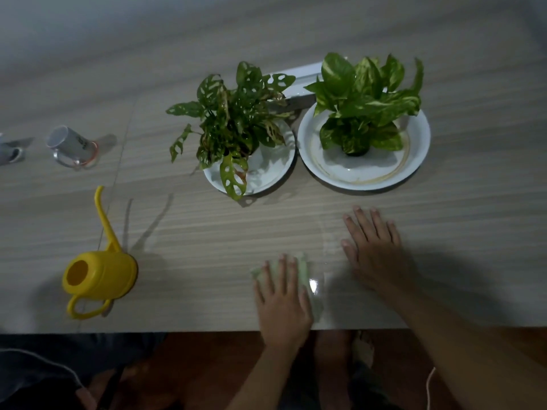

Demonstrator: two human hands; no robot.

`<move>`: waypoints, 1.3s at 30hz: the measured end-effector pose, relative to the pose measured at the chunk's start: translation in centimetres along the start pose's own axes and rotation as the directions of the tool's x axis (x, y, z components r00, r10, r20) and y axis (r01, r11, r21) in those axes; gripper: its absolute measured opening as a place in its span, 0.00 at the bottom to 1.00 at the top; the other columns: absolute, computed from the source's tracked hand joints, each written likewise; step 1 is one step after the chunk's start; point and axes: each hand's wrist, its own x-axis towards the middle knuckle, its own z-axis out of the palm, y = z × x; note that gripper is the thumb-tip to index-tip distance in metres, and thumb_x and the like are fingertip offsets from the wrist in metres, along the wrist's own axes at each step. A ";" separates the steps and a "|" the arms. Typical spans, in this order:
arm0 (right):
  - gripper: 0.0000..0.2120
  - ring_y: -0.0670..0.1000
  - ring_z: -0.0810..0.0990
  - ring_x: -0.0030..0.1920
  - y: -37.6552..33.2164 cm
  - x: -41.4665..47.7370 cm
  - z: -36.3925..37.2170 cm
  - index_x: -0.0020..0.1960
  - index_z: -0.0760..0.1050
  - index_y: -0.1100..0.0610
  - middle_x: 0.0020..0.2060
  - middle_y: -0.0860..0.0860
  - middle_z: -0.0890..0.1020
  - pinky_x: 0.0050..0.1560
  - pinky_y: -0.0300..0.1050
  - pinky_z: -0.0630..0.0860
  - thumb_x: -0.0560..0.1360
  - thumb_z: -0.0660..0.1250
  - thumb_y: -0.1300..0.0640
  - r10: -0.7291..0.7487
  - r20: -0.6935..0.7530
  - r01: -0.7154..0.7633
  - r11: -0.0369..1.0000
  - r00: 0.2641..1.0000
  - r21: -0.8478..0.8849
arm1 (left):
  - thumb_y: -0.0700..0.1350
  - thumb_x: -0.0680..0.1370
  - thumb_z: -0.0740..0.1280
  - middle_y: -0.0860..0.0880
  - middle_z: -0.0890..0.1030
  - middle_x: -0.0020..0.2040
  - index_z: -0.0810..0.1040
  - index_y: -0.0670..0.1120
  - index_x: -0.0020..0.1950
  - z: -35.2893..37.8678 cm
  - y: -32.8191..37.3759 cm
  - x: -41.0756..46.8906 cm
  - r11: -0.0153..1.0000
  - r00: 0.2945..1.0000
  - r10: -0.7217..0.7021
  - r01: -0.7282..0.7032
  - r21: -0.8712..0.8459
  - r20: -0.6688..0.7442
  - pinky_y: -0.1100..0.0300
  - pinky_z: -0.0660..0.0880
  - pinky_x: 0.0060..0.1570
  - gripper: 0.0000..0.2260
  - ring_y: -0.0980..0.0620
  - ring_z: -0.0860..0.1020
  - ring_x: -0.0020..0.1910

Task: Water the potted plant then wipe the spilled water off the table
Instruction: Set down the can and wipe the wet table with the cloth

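Observation:
Two potted plants stand on white plates at the back: a holey-leaved plant [233,125] on the left plate [272,170] and a broad-leaved plant [364,102] on the right plate [414,161]. A yellow watering can [100,276] sits at the front left, spout pointing away. My left hand [282,300] presses flat on a pale green cloth [305,270] near the table's front edge. A wet sheen of water [318,288] lies just right of the cloth. My right hand [373,250] rests flat on the table, fingers spread, holding nothing.
A glass mug [72,146] lies tipped at the far left, beside another partly seen mug [9,150]. A white bar [299,81] lies behind the plants. The wooden table [192,232] ends at its front edge just below my hands.

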 end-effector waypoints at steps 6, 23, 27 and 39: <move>0.27 0.58 0.58 0.78 -0.1 -0.1 0.2 0.77 0.61 0.49 0.78 0.51 0.62 0.73 0.63 0.58 0.80 0.52 0.43 0.004 -0.038 -0.004 1.000 0.999 -0.006 | 0.55 0.81 0.52 0.54 0.57 0.82 0.56 0.55 0.82 -1.2 0.6 9.5 0.980 0.983 0.180 -0.182 0.084 0.031 0.40 0.52 0.77 0.27 0.44 0.54 0.81; 0.26 0.60 0.61 0.77 1.8 0.3 -0.3 0.76 0.64 0.54 0.77 0.53 0.64 0.72 0.62 0.60 0.80 0.52 0.47 0.044 -0.123 -0.036 0.997 0.991 0.069 | 0.55 0.81 0.52 0.53 0.59 0.82 0.58 0.54 0.81 -0.5 1.8 9.7 0.984 0.989 0.148 -0.147 0.102 0.003 0.40 0.51 0.77 0.27 0.43 0.55 0.81; 0.26 0.60 0.61 0.76 3.9 0.6 -0.6 0.75 0.64 0.53 0.77 0.53 0.65 0.71 0.63 0.60 0.80 0.53 0.45 0.045 -0.107 -0.043 0.999 0.993 0.022 | 0.55 0.82 0.50 0.50 0.59 0.82 0.57 0.52 0.82 -2.1 -3.9 7.4 0.988 0.988 -0.135 0.139 0.068 -0.069 0.39 0.53 0.76 0.27 0.42 0.54 0.81; 0.27 0.59 0.59 0.78 4.5 0.6 -0.2 0.77 0.62 0.51 0.78 0.51 0.62 0.72 0.62 0.60 0.80 0.54 0.44 0.022 -0.091 -0.026 0.999 0.996 -0.045 | 0.55 0.82 0.51 0.54 0.56 0.82 0.56 0.55 0.82 -0.6 2.7 11.5 0.976 0.984 0.178 -0.178 0.125 0.019 0.40 0.52 0.77 0.27 0.44 0.52 0.82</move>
